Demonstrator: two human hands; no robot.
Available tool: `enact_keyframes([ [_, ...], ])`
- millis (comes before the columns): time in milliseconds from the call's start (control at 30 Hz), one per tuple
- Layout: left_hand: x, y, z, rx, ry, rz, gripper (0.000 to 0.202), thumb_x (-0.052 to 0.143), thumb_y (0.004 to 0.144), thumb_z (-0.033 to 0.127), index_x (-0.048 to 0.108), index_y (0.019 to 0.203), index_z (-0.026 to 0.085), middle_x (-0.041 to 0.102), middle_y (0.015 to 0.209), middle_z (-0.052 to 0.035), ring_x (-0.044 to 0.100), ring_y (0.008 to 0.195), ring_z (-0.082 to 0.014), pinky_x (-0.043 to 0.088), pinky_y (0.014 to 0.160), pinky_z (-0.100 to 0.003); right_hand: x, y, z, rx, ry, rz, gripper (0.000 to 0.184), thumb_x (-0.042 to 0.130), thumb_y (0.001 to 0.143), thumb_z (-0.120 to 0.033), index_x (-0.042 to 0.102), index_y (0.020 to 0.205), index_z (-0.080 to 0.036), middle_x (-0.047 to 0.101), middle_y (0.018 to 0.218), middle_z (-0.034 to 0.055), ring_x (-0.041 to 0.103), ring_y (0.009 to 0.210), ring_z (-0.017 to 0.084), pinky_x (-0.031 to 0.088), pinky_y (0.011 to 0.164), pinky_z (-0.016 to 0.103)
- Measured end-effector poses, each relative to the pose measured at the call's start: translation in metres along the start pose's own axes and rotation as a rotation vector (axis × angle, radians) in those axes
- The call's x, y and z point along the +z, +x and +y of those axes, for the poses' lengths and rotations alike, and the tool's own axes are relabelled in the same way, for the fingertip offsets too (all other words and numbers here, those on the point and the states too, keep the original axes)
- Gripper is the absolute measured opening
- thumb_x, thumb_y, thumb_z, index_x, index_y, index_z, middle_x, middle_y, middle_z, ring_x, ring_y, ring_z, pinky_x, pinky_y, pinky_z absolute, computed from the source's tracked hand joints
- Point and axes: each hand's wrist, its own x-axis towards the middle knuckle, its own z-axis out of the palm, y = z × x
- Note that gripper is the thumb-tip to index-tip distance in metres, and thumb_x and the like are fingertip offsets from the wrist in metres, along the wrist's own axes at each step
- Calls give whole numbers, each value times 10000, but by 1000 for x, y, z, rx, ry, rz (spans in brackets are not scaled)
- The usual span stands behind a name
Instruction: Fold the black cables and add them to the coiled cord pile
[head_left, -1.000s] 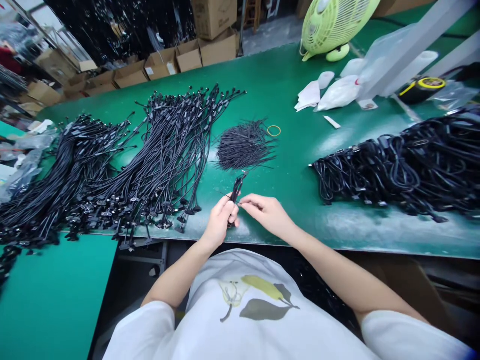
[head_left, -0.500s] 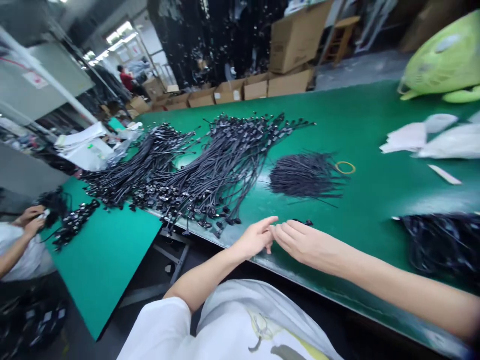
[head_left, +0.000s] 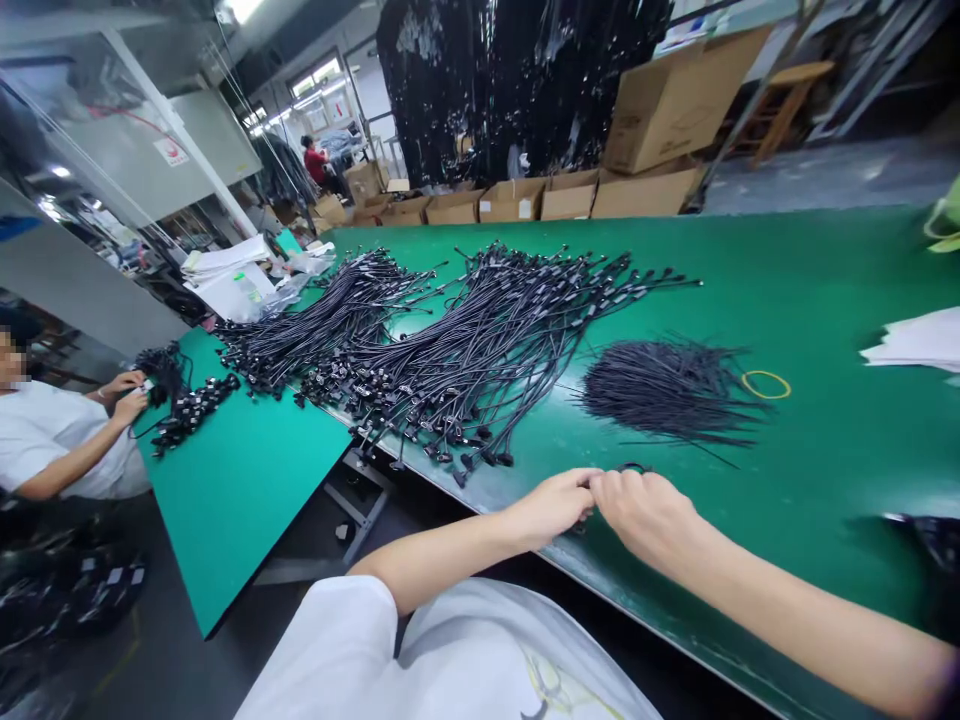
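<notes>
My left hand (head_left: 559,508) and my right hand (head_left: 646,512) meet at the front edge of the green table, fingers closed and touching. Between them they grip a black cable (head_left: 636,467); only a small dark loop past my right knuckles and a bit under my left fingers show. Most of it is hidden. Just beyond my hands lies a pile of thin black strips (head_left: 667,392), like twist ties. To the left, two big heaps of black cables with plugs, a nearer heap (head_left: 480,340) and a farther heap (head_left: 330,315), spread across the table.
A yellow rubber band (head_left: 766,384) lies right of the strips. White sheets (head_left: 919,340) and a black bag (head_left: 926,550) are at the right. A co-worker (head_left: 67,430) handles cables at the lower green table (head_left: 247,500). Cardboard boxes (head_left: 510,202) line the back.
My fingers have closed in, the left index finger no longer stretched out, and both hands now grip together. The view has swung to the left, shifting the scene rightward.
</notes>
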Motion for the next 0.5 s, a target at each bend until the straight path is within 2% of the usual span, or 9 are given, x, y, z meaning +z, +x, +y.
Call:
enact_keyframes([
  [100, 7, 7, 3, 50, -189, 90, 297, 480, 818, 190, 694, 1015, 129, 594, 767, -15, 482, 703, -119, 436, 794, -276, 2, 10, 4, 255, 323, -84, 217, 440, 786, -67, 581, 655, -167, 599, 599, 64, 523, 552, 172, 270, 530, 289],
  [133, 9, 9, 3, 83, -252, 141, 300, 476, 850, 258, 695, 1005, 126, 628, 811, -35, 524, 761, -137, 439, 832, -291, 1, 13, 2, 371, 456, -88, 219, 432, 822, -123, 580, 669, -174, 622, 636, 62, 539, 581, 169, 283, 540, 278],
  [200, 10, 11, 5, 160, -325, 201, 428, 422, 910, 430, 692, 1024, 118, 676, 919, -79, 581, 883, -179, 435, 905, -326, -1, 18, -6, 621, 780, -69, 268, 409, 884, -282, 589, 709, -186, 642, 699, 50, 545, 620, 160, 311, 556, 260],
  [267, 6, 7, 10, 234, -273, 195, 576, 327, 934, 561, 679, 1069, 125, 687, 1004, -102, 598, 948, -204, 434, 931, -354, -1, 17, -17, 841, 1179, -67, 362, 397, 880, -457, 578, 715, -190, 598, 655, 26, 471, 540, 132, 307, 518, 249],
  [333, -1, -2, 17, 327, -59, 164, 649, 239, 941, 618, 673, 1073, 153, 678, 1065, -100, 581, 994, -208, 430, 943, -364, 2, 12, -21, 957, 1497, -115, 423, 432, 824, -569, 552, 685, -188, 530, 598, 1, 352, 462, 101, 264, 462, 241],
  [400, -9, -12, 22, 416, 249, 52, 699, 186, 928, 661, 679, 1007, 172, 681, 1035, -96, 549, 989, -206, 407, 971, -376, 3, 5, -14, 975, 1551, -129, 425, 489, 780, -585, 530, 637, -186, 493, 578, -9, 338, 476, 99, 266, 467, 239],
  [500, -17, -19, 22, 483, 598, -204, 695, 183, 918, 677, 667, 946, 179, 700, 876, -83, 517, 918, -207, 369, 1007, -398, -6, -6, 3, 973, 1291, -19, 374, 483, 815, -498, 528, 609, -190, 528, 606, 5, 458, 594, 139, 349, 571, 256],
])
